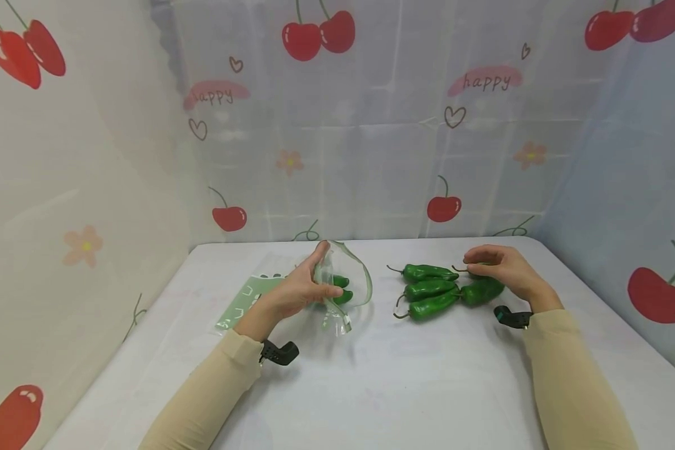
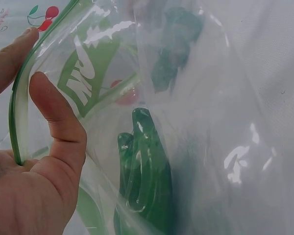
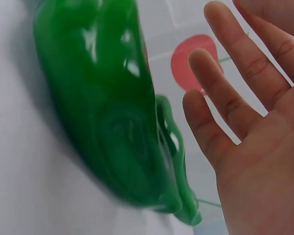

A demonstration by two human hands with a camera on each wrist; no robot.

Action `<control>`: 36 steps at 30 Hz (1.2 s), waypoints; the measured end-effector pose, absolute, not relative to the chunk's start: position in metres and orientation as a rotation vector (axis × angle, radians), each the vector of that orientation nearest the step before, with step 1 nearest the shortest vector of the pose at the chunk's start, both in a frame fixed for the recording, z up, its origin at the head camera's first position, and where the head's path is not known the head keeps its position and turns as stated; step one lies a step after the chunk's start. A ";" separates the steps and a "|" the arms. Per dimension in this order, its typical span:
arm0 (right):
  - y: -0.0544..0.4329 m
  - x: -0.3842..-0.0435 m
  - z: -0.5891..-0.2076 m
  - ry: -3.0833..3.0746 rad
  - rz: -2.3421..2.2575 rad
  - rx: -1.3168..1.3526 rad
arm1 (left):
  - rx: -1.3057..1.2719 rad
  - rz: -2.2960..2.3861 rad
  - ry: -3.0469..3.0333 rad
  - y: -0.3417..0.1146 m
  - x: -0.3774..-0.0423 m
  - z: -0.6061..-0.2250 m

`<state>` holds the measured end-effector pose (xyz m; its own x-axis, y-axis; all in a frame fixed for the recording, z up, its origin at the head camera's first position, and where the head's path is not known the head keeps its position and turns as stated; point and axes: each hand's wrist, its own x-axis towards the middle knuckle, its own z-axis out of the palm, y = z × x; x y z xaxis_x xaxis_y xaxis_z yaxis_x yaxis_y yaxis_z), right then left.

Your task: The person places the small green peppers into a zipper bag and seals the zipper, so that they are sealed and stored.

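A clear zip bag (image 1: 333, 312) with a green seal strip and a green printed panel lies on the left, its mouth held wide. My left hand (image 1: 298, 290) grips it by the rim, thumb and fingers spread along the seal strip. Inside the bag, green peppers (image 2: 147, 171) show through the film. Over on the right, my right hand (image 1: 500, 269) hovers at the far end of a group of green peppers (image 1: 427, 289). Its fingers (image 3: 225, 105) are extended beside a large pepper (image 3: 103, 98) in the right wrist view, with nothing held.
Both hands work over a white table (image 1: 371, 387). Behind it hangs a curtain (image 1: 371, 156) printed with cherries, and similar sheets close off both sides. A black strap device (image 1: 279, 353) sits at the left wrist, another (image 1: 512, 317) at the right.
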<state>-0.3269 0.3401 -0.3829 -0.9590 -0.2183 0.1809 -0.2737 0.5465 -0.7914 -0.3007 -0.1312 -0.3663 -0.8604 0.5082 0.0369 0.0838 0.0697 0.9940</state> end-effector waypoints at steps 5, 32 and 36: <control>0.348 -0.326 -0.386 -2.738 1.355 0.384 | 0.605 1.846 2.038 -0.132 -0.302 -0.367; 0.378 -0.320 -0.410 -2.858 1.297 0.340 | 0.615 1.851 2.031 -0.132 -0.302 -0.368; 0.379 -0.322 -0.412 -2.893 1.294 0.308 | 0.617 1.852 2.040 -0.132 -0.301 -0.367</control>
